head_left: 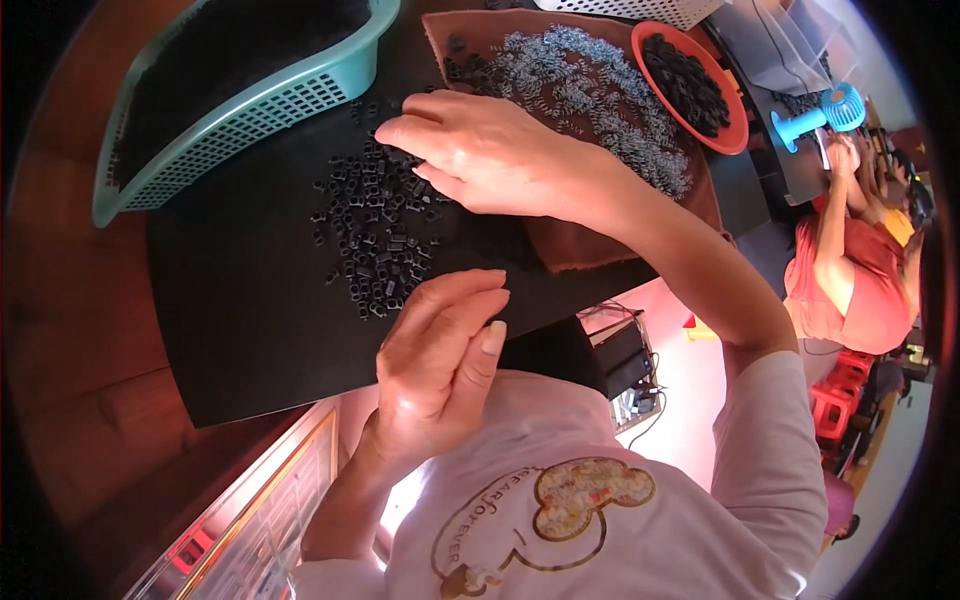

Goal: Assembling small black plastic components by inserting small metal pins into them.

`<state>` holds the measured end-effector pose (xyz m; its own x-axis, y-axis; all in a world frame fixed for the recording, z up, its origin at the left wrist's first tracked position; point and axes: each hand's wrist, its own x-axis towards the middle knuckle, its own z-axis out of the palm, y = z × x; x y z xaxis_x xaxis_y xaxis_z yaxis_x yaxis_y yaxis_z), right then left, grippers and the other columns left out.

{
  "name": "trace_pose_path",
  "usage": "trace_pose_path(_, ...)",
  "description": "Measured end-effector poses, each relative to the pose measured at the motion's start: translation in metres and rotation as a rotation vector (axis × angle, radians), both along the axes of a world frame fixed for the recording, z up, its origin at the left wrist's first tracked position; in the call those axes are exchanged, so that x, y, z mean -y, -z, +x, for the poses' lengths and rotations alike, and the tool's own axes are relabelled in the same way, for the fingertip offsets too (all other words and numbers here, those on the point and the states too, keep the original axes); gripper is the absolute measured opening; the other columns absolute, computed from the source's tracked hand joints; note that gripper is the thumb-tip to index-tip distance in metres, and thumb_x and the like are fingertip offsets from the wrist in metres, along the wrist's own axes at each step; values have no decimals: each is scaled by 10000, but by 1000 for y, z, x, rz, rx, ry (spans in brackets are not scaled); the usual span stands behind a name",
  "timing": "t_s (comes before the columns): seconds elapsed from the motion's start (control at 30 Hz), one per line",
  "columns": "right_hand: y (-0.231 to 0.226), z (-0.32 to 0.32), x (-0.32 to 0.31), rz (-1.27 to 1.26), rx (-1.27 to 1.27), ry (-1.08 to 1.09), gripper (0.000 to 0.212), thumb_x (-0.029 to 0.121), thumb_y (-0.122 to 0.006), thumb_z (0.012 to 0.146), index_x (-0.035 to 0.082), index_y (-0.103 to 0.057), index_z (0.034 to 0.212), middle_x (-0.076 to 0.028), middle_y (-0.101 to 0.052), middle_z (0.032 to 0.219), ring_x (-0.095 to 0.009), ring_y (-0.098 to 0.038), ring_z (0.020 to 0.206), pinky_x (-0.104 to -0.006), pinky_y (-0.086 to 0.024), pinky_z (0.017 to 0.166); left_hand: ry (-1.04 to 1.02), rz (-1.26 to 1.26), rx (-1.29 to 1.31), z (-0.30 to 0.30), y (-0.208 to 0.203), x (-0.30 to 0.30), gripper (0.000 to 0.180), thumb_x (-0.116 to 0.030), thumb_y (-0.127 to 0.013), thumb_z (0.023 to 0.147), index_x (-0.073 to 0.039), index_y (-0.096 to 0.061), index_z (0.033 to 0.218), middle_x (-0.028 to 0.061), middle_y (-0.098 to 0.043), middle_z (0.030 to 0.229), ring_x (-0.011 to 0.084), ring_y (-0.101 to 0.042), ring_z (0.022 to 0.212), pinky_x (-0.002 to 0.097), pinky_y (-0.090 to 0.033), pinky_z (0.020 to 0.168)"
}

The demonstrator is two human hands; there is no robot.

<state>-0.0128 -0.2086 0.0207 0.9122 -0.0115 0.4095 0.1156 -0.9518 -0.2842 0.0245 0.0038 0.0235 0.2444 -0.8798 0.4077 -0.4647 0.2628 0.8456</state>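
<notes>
A loose pile of small black plastic parts (375,235) lies on the dark tabletop. Over its upper right edge reaches my right hand (470,150), palm down, fingers stretched to the left with a gap between them and the thumb; it looks open, and its fingertips are at the parts. Nearer to me, just below the pile, is my left hand (435,350). Its fingers are curled and the thumb comes up close to them. What sits between those fingertips, if anything, is hidden.
A green perforated basket (240,125) with dark contents stands at upper left. On a brown cloth (590,240) lie many small metal springs (600,90); an orange bowl (740,110) of black pieces sits at its right. Beyond are a blue fan (840,108) and a person in red (850,280).
</notes>
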Motion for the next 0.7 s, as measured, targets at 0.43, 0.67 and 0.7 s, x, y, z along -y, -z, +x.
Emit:
trace_pose_path(0.43, -39, -86, -53, 537, 206, -32, 501, -30, -713, 787, 26, -572, 1264, -54, -611, 919, -108, -528, 722, -236, -475, 620, 18, -6, -896, -12, 3, 3, 277, -176, -580, 985, 10, -502, 1175, 103, -649, 986, 119, -611, 797, 267, -530, 725)
trace_pose_path(0.67, -34, -97, -65, 510, 301, -79, 373, -46, -686, 776, 12, -624, 1139, -111, -609, 931, -217, -618, 755, -309, -494, 615, 153, 54, -999, -25, 0, 5, 433, -347, -485, 1020, 29, -514, 1233, 107, -622, 1000, 147, -598, 830, 308, -506, 762)
trace_pose_path(0.7, -30, -97, -66, 466, 349, -101, 318, -28, -691, 775, 9, -648, 1087, -120, -604, 949, -250, -612, 748, -330, -496, 609, 159, 26, -979, -28, 0, 6, 419, -335, -487, 1021, 27, -518, 1230, 103, -620, 1004, 148, -593, 824, 304, -501, 757)
